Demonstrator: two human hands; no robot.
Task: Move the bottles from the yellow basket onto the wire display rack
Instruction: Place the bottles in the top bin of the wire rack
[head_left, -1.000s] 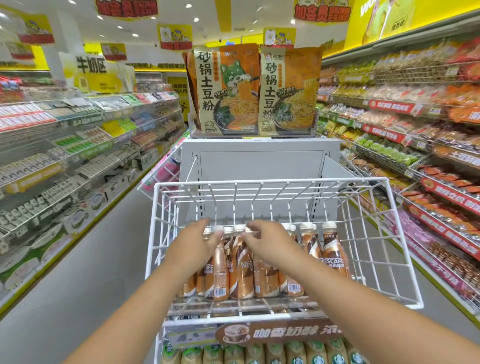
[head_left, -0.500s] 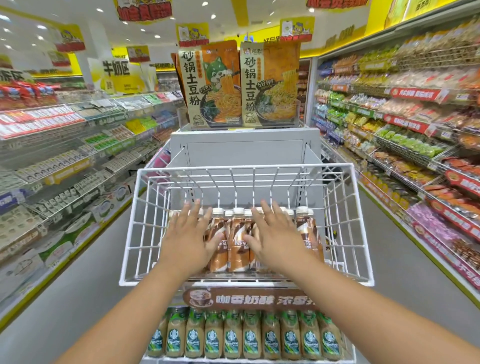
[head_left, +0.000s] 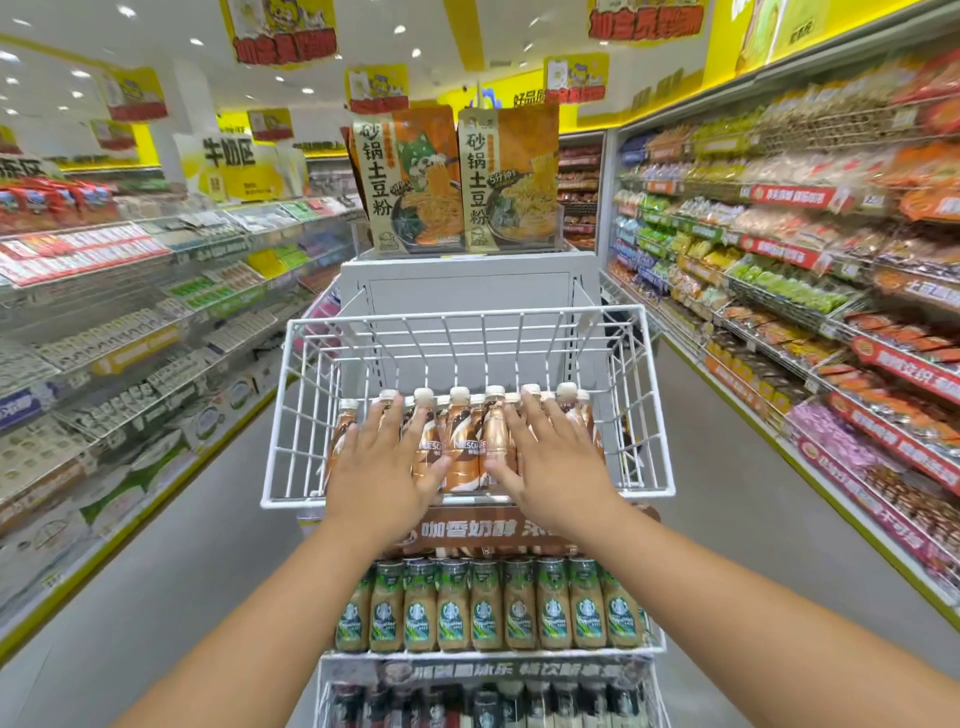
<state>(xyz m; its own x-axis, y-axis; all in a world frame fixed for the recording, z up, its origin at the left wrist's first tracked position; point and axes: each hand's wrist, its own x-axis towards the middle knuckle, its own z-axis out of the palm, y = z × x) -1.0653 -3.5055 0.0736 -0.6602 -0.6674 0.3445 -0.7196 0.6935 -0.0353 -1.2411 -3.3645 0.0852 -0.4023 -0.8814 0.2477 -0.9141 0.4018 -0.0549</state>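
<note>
A white wire display rack (head_left: 467, 325) stands in front of me at chest height. Its top tier holds several brown Nescafe coffee bottles (head_left: 462, 447) with white caps, upright in rows. My left hand (head_left: 382, 462) lies flat with straight fingers against the bottles on the left of the row. My right hand (head_left: 556, 462) lies the same way against the bottles on the right. Neither hand curls round a bottle. The yellow basket is not in view.
Below the top tier, a second tier holds several green-labelled Starbucks bottles (head_left: 488, 608), and a third tier shows dark bottles (head_left: 483, 706). Two large noodle packets (head_left: 457, 179) stand on a grey unit behind the rack. Stocked store shelves line the aisle on the left (head_left: 130, 332) and right (head_left: 810, 291).
My fingers have gone from curled over the bottle tops to straight and flat against the bottles. The view has dropped back, so the rack's lower tiers now show.
</note>
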